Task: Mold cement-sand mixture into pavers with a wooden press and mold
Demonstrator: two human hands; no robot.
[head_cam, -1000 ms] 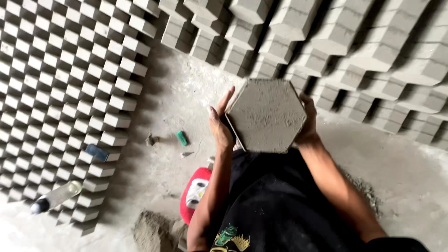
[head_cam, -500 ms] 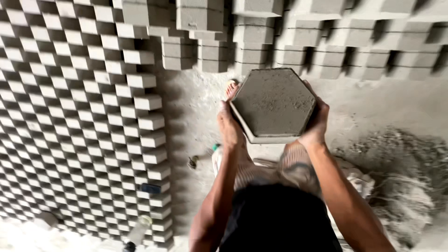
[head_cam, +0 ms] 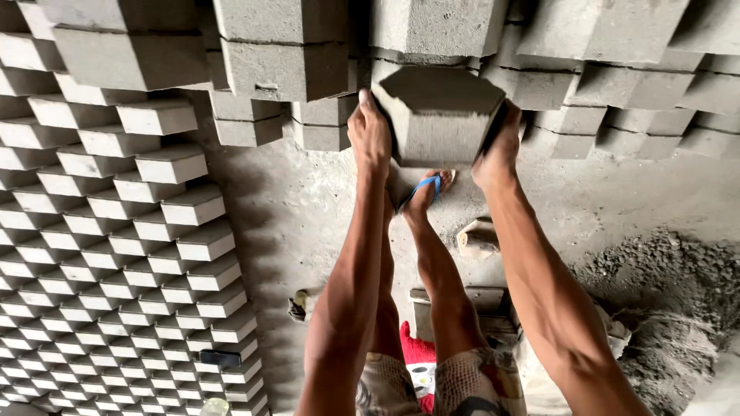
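Stacked blocks point(head_cam: 285, 69) crowd ahead; bare floor point(head_cam: 308, 208) open below.

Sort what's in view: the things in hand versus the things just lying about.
In hand: hexagonal concrete block, held between left hand and right hand; stacked blocks right by it.

Lying about: loose cement heap, red container, dark object on the left rows.
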